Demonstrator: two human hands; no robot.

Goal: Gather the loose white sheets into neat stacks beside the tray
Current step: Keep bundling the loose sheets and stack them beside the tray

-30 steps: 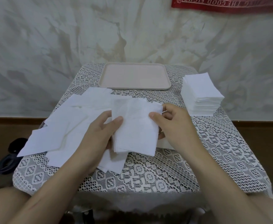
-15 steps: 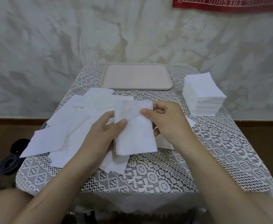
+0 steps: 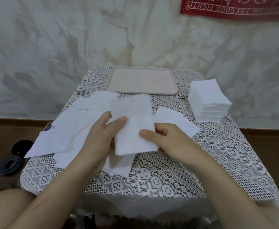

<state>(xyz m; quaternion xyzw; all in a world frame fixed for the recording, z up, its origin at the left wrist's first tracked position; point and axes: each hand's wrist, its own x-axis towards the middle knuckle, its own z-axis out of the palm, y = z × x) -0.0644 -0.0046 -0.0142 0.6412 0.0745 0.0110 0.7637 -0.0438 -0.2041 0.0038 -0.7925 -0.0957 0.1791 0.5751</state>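
Note:
A small bundle of white sheets (image 3: 133,119) is held above the table between both hands. My left hand (image 3: 100,138) grips its left edge, thumb on top. My right hand (image 3: 166,139) grips its right edge, thumb pressed on the front. Loose white sheets (image 3: 72,129) lie scattered over the left half of the table, and one more loose sheet (image 3: 178,121) lies to the right of the bundle. A tall neat stack of white sheets (image 3: 208,100) stands at the right, beside the empty beige tray (image 3: 142,81) at the table's far edge.
The small table carries a white lace cloth (image 3: 185,176). A marbled wall rises right behind it, with a red banner (image 3: 234,7) at the top right. Dark cables and a black object (image 3: 14,156) lie on the floor at the left.
The bundle has been narrowed and turned more upright between my hands. My right hand slid down from its upper right corner to its lower right edge, uncovering the loose sheet on the right.

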